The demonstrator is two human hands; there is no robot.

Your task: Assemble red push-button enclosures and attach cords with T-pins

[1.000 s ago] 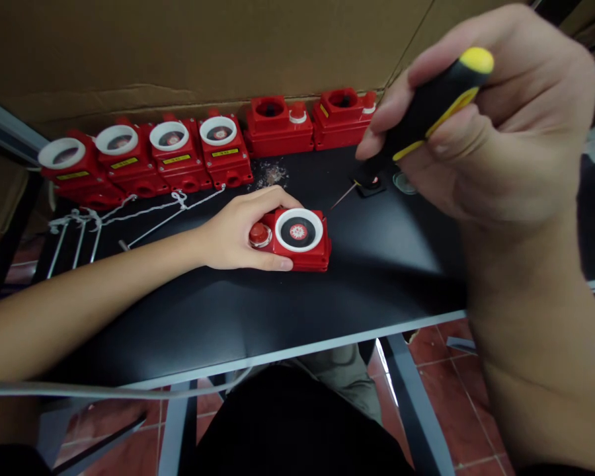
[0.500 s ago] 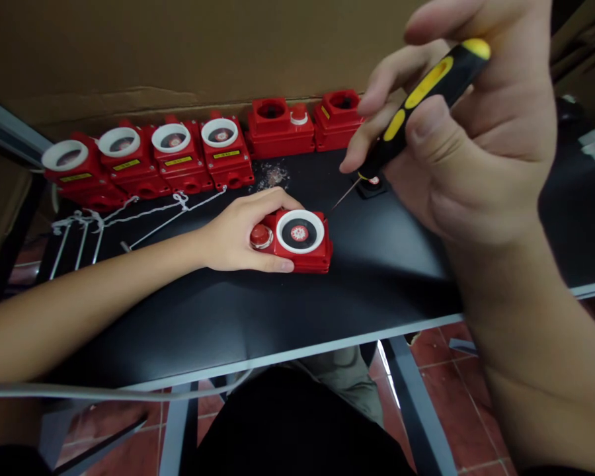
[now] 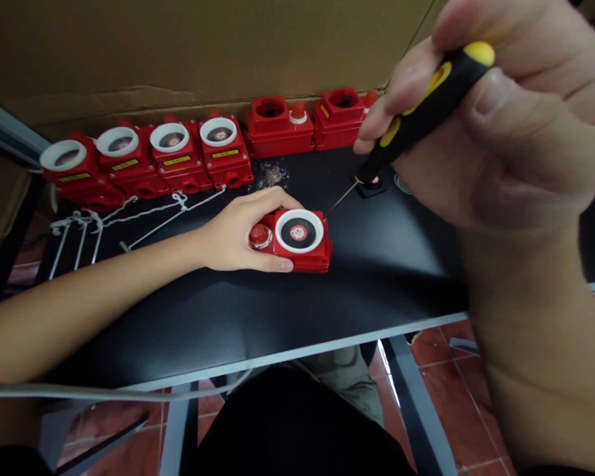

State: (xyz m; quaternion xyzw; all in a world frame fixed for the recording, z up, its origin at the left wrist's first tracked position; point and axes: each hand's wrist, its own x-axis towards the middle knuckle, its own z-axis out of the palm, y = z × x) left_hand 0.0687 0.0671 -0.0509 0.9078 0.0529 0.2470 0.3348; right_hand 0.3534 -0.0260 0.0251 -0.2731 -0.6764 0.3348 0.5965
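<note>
A red box-shaped device (image 3: 313,261) with a white ring around a dark round face and a red knob lies on the black table. My left hand (image 3: 250,231) is wrapped around its knob end, thumb along the near side. In my right hand (image 3: 515,125) is a black and yellow screwdriver (image 3: 426,112), its handle gripped between fingers and thumb. The thin shaft slants down to the left, its tip at the far right corner of the device. Whether the tip sits in a screw there I cannot tell.
Several red devices with white rings (image 3: 219,133) stand at the back left, thin rods with white string (image 3: 181,201) before them. Two red devices without rings (image 3: 280,135) stand further right. Small debris (image 3: 274,175) and a dark square part (image 3: 371,185) lie on the table (image 3: 277,317).
My right hand has turned and shifted right, its fingers re-placed around the screwdriver handle. The tip stays at the same corner. My left hand and the device have hardly moved.
</note>
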